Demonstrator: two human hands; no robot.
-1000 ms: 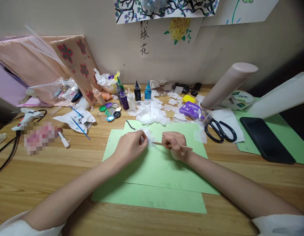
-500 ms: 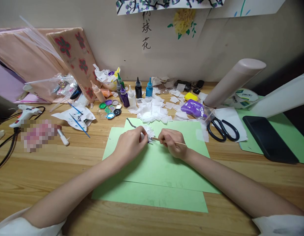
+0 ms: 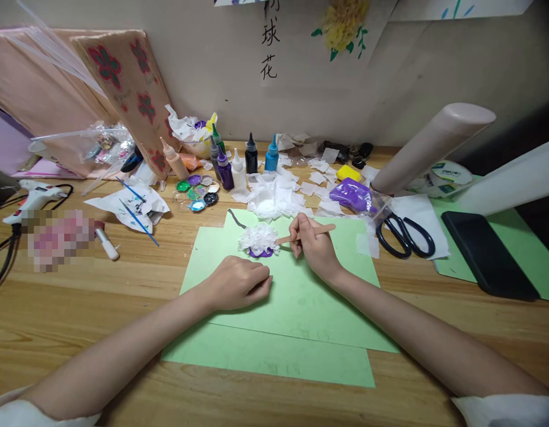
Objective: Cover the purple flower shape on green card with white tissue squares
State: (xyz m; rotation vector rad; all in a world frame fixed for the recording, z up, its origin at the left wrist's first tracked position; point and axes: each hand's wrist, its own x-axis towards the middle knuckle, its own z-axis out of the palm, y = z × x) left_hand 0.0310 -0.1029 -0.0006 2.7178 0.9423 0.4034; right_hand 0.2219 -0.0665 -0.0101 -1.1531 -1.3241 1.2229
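A ruffled white paper flower [image 3: 258, 238] lies on the green paper [image 3: 274, 320], with a purple clay patch [image 3: 261, 252] showing along its near edge and a dark painted stem [image 3: 236, 219] at its upper left. My right hand [image 3: 312, 243] is closed around a flat wooden stick [image 3: 324, 229]; the stick's tip touches or nearly touches the flower's right side. My left hand [image 3: 243, 283] rests on the green paper just below the flower. Its fingers are curled in, and whether anything is inside them is hidden.
Behind the flower lies a pile of white paper squares [image 3: 271, 198]. Paint bottles [image 3: 251, 155] and a paint palette [image 3: 197, 191] stand back left. To the right are a purple clay bag [image 3: 352, 194], scissors [image 3: 403, 234] and a black phone [image 3: 488, 255]. A glue gun [image 3: 37, 198] lies far left.
My left hand has drawn back toward me from the flower, uncovering it and its purple patch. My right hand still holds the stick, now tilted differently, with the hand raised more upright.
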